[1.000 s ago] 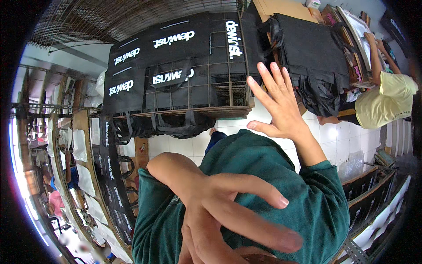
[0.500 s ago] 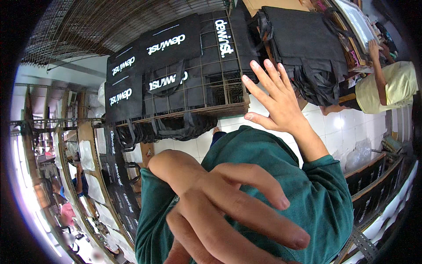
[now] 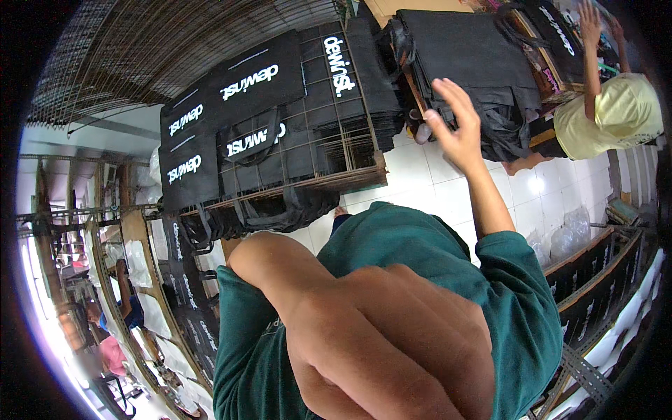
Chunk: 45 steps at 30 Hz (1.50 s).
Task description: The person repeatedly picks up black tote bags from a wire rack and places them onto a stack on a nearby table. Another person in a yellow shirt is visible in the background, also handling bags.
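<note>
Close beneath the camera is my left hand [image 3: 392, 343], back up, its fingers bent down and their tips hidden; nothing shows in it. My right hand [image 3: 458, 133] is raised at centre right, empty, with fingers stretched and the thumb apart. It is nearest a stack of black fabric bags [image 3: 476, 52] with loose handles, beyond the fingertips, and touching cannot be made out. To the left, more black bags with white lettering [image 3: 252, 77] lie on a wire rack [image 3: 301, 185], handles hanging below its front edge.
A co-worker in a yellow shirt [image 3: 609, 112] stands at far right with arms raised near a black printed bag [image 3: 549, 35]. Metal shelving [image 3: 136, 252] runs down the left. Wooden-edged racks [image 3: 595, 269] and clear plastic [image 3: 570, 234] are at lower right, above white floor tiles [image 3: 427, 171].
My left hand's spread fingers have bent down out of sight. My right hand has turned, its fingers closer together. The co-worker's arms have risen, and a pale framed panel no longer covers the printed bag.
</note>
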Each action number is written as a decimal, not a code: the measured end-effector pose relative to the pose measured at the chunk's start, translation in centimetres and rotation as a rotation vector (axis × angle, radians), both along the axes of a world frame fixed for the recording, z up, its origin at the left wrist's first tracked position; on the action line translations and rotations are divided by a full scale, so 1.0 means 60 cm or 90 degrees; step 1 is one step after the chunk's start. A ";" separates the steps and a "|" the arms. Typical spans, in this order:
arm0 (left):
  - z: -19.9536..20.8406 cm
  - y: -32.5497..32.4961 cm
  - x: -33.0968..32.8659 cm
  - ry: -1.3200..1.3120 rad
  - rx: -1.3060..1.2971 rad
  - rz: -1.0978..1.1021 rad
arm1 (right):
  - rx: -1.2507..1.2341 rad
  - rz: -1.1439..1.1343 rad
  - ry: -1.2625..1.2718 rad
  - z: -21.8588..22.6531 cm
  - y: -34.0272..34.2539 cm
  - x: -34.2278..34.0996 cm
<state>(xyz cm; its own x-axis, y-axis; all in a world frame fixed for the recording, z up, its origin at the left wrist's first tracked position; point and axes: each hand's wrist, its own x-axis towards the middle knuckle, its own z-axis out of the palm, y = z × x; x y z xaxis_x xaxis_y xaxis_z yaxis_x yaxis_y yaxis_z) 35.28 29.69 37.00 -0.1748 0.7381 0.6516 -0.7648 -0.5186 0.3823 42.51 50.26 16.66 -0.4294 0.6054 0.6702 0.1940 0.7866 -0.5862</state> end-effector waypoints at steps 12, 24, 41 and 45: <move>-0.100 0.037 -0.096 0.514 0.001 0.430 | -0.668 -0.278 0.569 -0.187 0.273 0.212; -0.506 -0.156 -0.274 0.301 -0.912 0.475 | -0.713 -0.071 0.762 -0.317 0.414 0.349; -0.470 -0.191 -0.389 0.049 -0.549 -0.169 | -0.450 0.383 0.170 0.381 0.038 -0.525; -0.444 -0.255 -0.440 -0.210 -0.363 -0.265 | -0.559 0.494 0.151 0.342 -0.099 -0.676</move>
